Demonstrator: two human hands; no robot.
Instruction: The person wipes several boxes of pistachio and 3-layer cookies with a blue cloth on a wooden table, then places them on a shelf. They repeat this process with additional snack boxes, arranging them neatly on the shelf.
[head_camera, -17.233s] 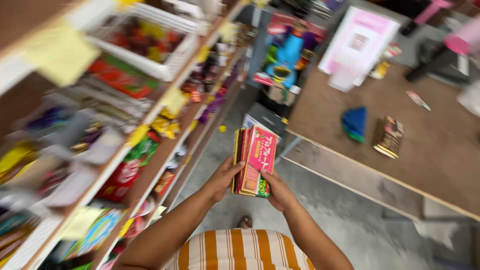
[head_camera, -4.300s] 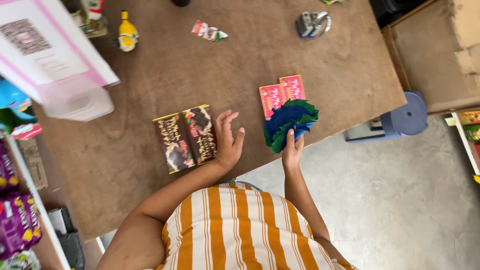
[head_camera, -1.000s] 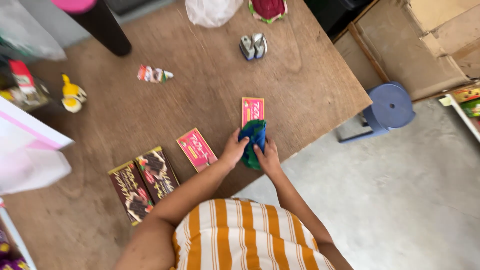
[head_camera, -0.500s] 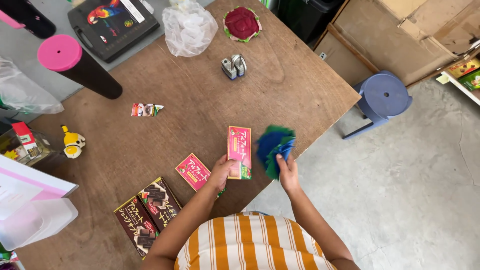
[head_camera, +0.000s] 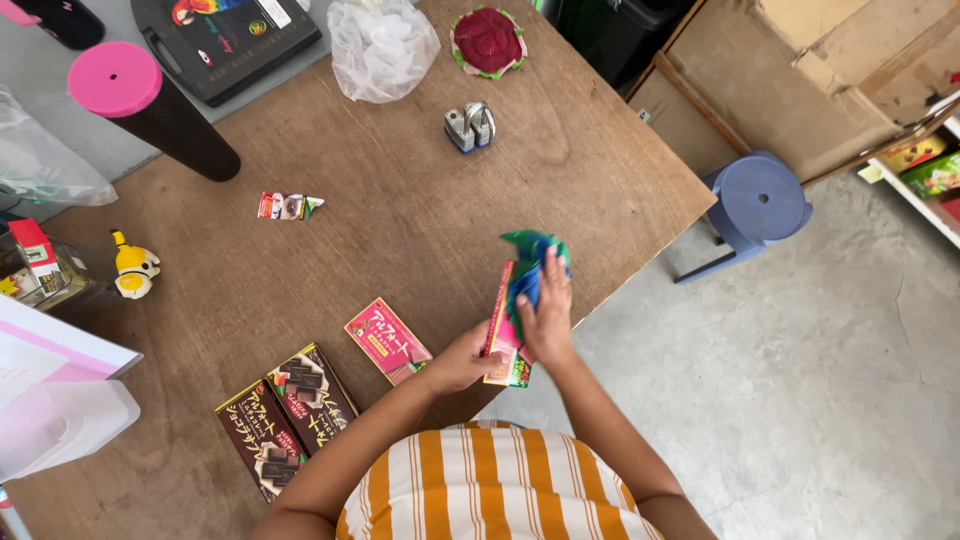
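My left hand (head_camera: 462, 358) grips a flat pink box (head_camera: 500, 330) by its lower end and holds it on edge above the near side of the wooden table (head_camera: 400, 230). My right hand (head_camera: 545, 310) presses a blue and green cloth (head_camera: 532, 262) against the box's right face. A second pink box (head_camera: 387, 340) lies flat on the table just left of my left hand. Two dark brown boxes (head_camera: 285, 415) lie side by side further left, near the front edge.
On the table stand a black tube with a pink cap (head_camera: 150, 108), a crumpled plastic bag (head_camera: 382, 45), a red round mat (head_camera: 487, 40), a small metal object (head_camera: 469, 127), a small wrapper (head_camera: 288, 206) and a yellow toy (head_camera: 132, 270). A blue stool (head_camera: 755, 205) and cardboard boxes (head_camera: 830, 70) stand right.
My left hand has lifted the pink box off the table and turned it on edge. My right hand has brought the cloth against it. The camera has tilted slightly.
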